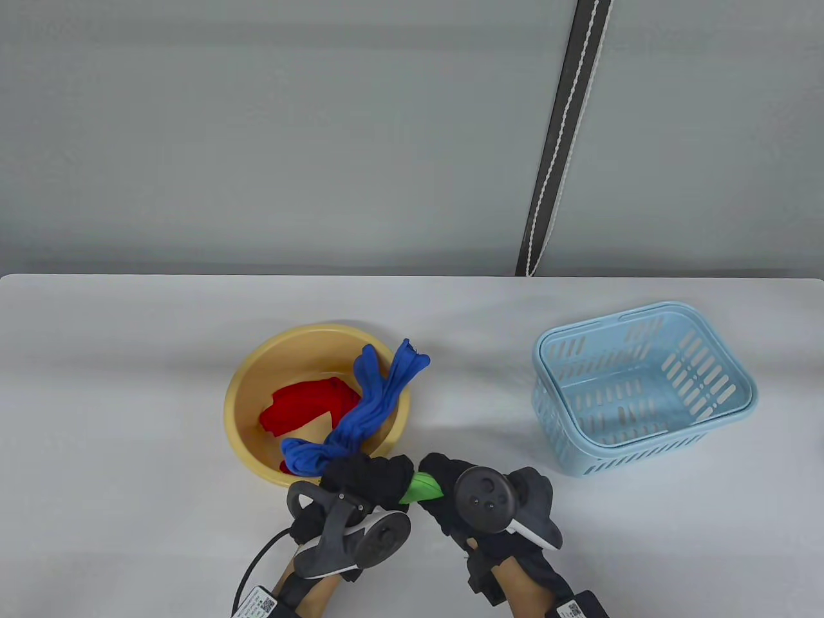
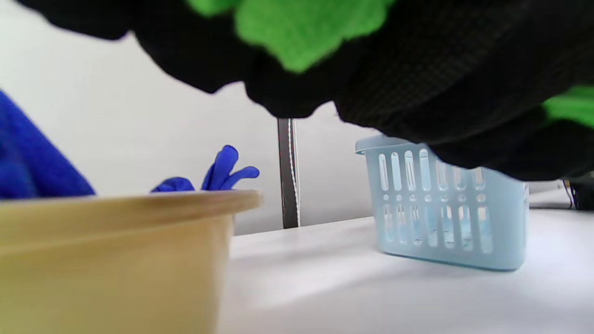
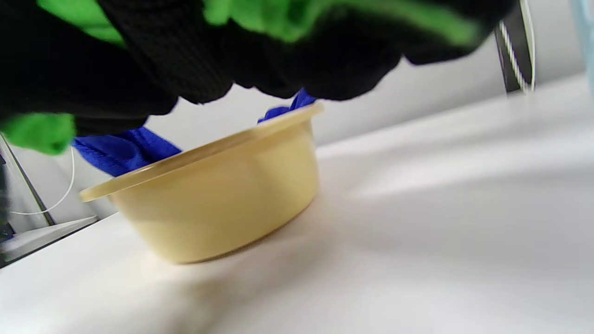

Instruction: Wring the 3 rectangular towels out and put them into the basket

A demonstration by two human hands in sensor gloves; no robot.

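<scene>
Both gloved hands grip a green towel between them, just in front of the yellow basin. My left hand holds its left end and my right hand its right end; only a short green stretch shows. The green towel bulges between my curled fingers in the left wrist view, and the green towel also shows in the right wrist view. A twisted blue towel lies draped over the basin's rim. A red towel sits inside the basin. The light blue basket stands empty at the right.
A white table carries everything. A dark strap with a white cord hangs against the grey wall behind. A cable trails from my left wrist. Bare table lies between basin and basket.
</scene>
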